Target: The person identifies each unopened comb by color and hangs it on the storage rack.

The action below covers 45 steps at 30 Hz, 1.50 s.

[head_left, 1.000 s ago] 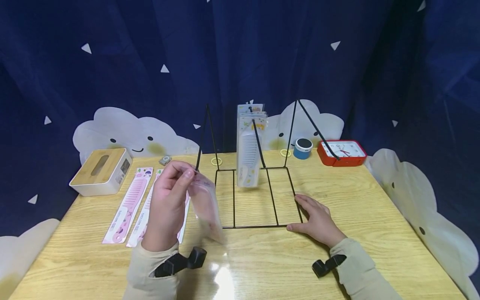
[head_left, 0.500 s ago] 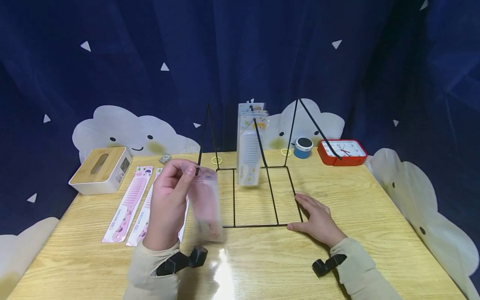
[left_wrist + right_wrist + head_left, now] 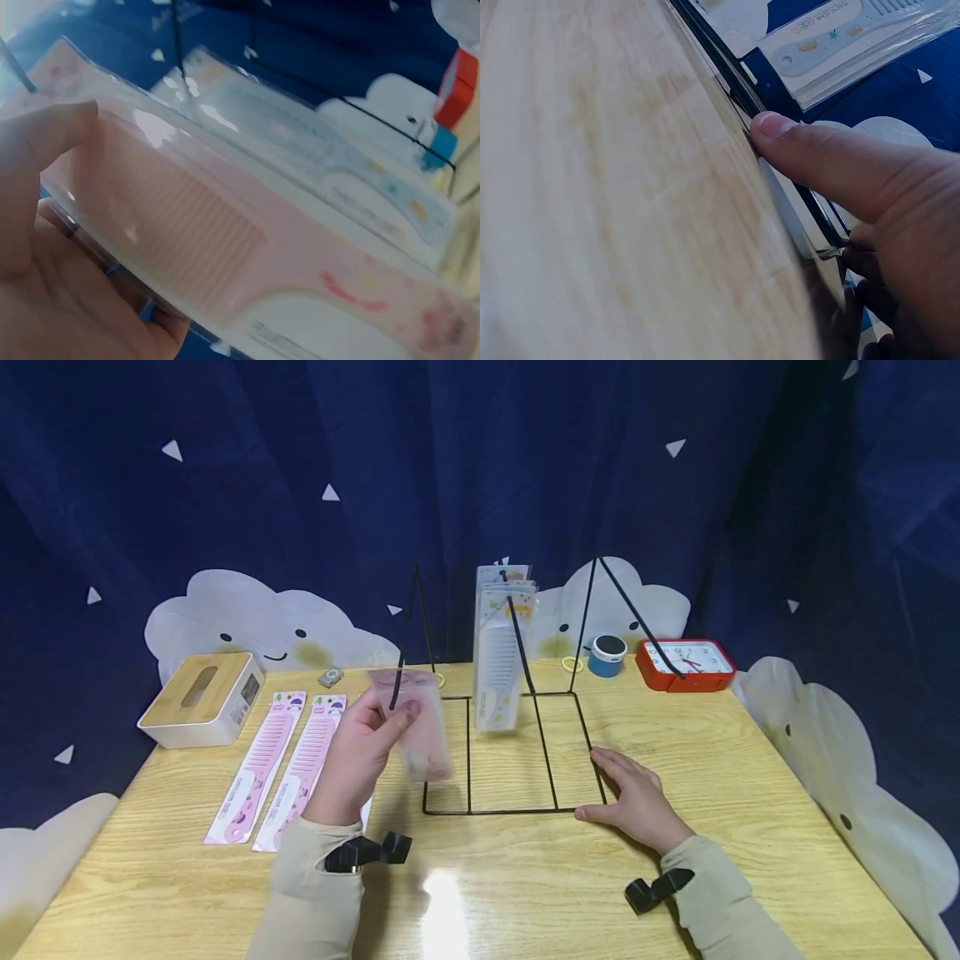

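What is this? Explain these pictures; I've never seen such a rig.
No machine here, just a person working bare-handed. The wide view comes from a camera on the head, the close ones from each wrist. The left hand pinches a packaged pink comb at the left of a wire rack; the right hand touches the rack's near right corner. Pale combs hang at its middle. On the table are more pink combs, a box, a blue cylinder and a red clock.

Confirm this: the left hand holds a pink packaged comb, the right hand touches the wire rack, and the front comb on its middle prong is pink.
Not quite: the front comb on the middle prong is pale blue, not pink, as the head view shows. The left hand holds a pink packaged comb, and the right hand touches the wire rack.
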Motion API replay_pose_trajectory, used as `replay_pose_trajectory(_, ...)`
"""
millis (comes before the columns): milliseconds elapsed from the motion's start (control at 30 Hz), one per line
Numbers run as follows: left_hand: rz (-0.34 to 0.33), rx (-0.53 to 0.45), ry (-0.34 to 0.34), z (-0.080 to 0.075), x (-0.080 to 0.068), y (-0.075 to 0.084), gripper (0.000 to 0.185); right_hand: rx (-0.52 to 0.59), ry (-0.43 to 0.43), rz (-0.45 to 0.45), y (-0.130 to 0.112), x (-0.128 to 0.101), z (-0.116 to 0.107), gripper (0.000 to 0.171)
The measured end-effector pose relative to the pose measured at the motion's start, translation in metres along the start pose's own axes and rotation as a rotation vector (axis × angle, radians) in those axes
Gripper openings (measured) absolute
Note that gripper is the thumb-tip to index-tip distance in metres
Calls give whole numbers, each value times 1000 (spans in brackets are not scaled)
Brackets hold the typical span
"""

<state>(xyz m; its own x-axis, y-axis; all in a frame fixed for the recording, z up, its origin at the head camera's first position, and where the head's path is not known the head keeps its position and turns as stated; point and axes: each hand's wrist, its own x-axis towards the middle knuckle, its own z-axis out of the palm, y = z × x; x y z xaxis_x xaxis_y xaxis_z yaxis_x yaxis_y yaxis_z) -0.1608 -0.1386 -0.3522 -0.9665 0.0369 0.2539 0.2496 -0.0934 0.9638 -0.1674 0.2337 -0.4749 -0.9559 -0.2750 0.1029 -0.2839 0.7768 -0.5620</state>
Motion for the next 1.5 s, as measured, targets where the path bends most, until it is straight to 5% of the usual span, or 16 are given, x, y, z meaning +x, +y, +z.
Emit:
replay_pose_trajectory(167,-111,67,3,-7,9,-20,30,-2,1,-3,-1,1,0,103)
replay_pose_trajectory(333,-192,30,34,-14,15,-37,37,2,2,-7,2,1,2,103)
replay_pose_trajectory(567,-263,51,73,-20,22,-67,18,4,-2,-4,5,2,4,104)
replay_pose_trajectory(867,-345,92,104,-29,25,-97,20,0,-6,6,7,2,5,105)
replay_pose_trajectory(1100,-378,127,129,-29,27,-97,42,0,-12,7,7,2,4,105)
replay_pose_trajectory(1500,-349,205,235,-24,28,-87,30,1,-16,9,7,2,4,105)
